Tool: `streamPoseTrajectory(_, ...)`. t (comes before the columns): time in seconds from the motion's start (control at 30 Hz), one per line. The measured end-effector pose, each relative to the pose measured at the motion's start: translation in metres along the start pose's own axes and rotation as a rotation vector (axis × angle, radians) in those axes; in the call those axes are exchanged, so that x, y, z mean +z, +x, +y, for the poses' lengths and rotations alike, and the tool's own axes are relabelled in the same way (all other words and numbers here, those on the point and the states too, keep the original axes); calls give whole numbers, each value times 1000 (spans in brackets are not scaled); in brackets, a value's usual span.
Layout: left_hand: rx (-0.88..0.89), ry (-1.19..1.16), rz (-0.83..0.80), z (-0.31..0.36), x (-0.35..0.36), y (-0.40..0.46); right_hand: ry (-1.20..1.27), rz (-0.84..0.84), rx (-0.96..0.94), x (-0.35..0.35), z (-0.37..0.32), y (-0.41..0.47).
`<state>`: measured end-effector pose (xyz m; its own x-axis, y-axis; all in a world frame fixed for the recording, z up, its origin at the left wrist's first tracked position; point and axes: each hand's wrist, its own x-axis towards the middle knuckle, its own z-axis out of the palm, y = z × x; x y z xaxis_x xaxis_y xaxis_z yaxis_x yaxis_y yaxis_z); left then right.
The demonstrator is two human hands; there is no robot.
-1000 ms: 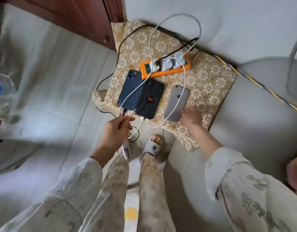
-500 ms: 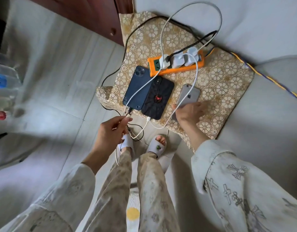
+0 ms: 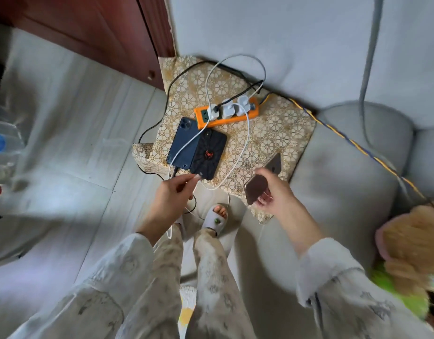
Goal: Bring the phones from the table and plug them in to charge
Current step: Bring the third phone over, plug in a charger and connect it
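Grey sofa cushions (image 3: 345, 192) spread under and beyond the right hand, with pale floor tiles (image 3: 76, 143) off past the left. Ahead of both hands lies a gold-patterned cloth (image 3: 279, 133) carrying an orange power strip (image 3: 225, 113) with white chargers plugged in. Just beyond the left hand (image 3: 169, 199), a blue phone (image 3: 183, 143) and a black phone (image 3: 208, 155) with a red spider mark lie side by side, touching. That hand pinches the end of a white cable (image 3: 245, 143). The right hand (image 3: 272, 189) grips a grey phone (image 3: 260, 182), lifted and tilted above the cloth's near edge.
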<state>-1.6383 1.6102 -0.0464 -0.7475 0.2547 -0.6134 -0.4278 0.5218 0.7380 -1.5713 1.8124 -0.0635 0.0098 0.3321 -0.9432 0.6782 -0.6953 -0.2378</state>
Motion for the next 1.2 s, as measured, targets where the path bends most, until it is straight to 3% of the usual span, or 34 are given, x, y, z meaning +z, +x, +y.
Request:
streamPoseTrajectory(0.2,296,111,-159,80,-3,-50,446,-273,84,-9,-32,-109)
streamPoseTrajectory(0.53,554,113,-38,170,-52,-106,479,-520,-53,-2,-66,-243)
streamPoseTrajectory(0.77,604,28,15,180,-66,-129,501,-534,-108,-2,-66,-279)
streamPoseTrajectory(1.0,733,302,105,181,-75,-136,470,-513,-207,3,-55,-284)
streamPoseTrajectory(1.2,758,256,-11,193,-77,-137,523,-539,-167,-2,-58,-284)
